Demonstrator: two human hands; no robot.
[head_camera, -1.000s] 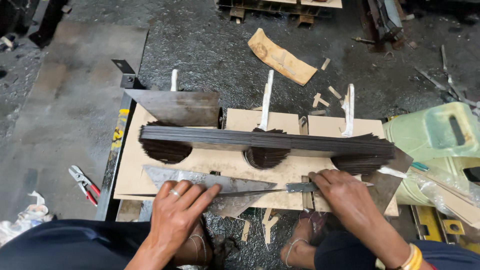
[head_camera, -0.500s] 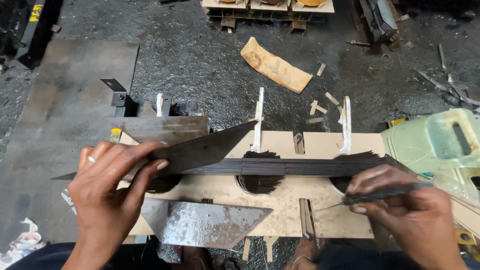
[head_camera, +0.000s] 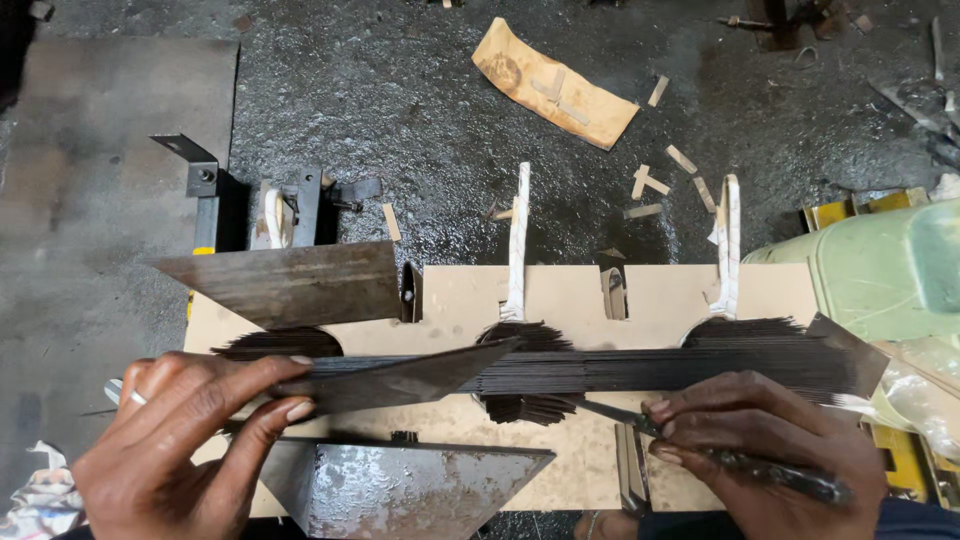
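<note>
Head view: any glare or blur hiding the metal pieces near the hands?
Head view: sharp throughout, light even and soft. Mild sheen on the triangular plate near the bottom edge and on the wet-looking dark floor; nothing washed out. The left hand holds a pointed strip, crisp; the right hand and its thin tool show no smear.

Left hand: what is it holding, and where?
The left hand pinches a pointed metal sheet by its wide left end; its tip lies over the stack.

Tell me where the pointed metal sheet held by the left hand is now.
In the head view it is left of centre: the pointed metal sheet lies across the stack of thin sheets, held by the left hand.
</note>
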